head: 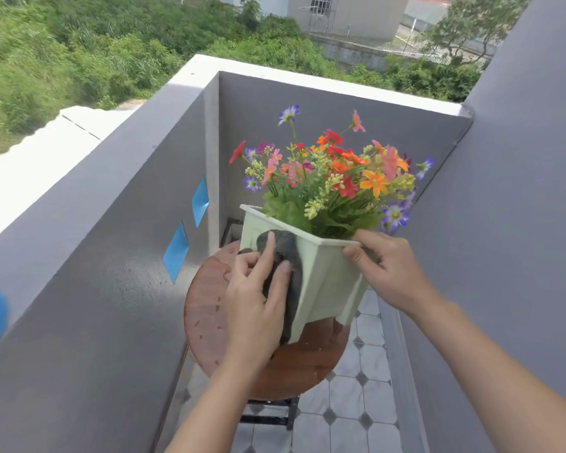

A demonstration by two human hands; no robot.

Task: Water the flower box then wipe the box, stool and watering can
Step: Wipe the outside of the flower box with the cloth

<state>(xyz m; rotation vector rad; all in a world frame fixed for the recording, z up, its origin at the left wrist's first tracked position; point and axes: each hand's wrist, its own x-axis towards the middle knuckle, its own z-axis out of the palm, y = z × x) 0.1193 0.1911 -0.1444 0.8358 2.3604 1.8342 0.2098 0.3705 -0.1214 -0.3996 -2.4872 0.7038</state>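
Head camera looks down into a narrow balcony corner closed in by grey walls [95, 289] with a white-capped parapet [307, 78]; two blue patches [177, 251] sit on the left wall, and green scrub and a pale building lie beyond. A pale tiled floor [350, 403] with dark diamond insets runs along the near right.

On that floor stands a round, reddish-brown stool [206, 308], its top speckled with small marks and its dark frame showing below the near edge. A pale green flower box [330, 276] rests on the stool toward the far right of the seat, tilted so that one corner faces the camera. Mixed flowers [334, 178] in red, orange, pink, purple and yellow rise from it above green leaves.

The left hand [255, 302] lies flat and spread against the left face of the box, fingers extended, pressing a dark grey cloth [286, 246] onto the panel; the cloth shows above and below the palm. The right hand [386, 266] is closed around the near right rim of the box, thumb along the top edge and fingers curled under the lip.
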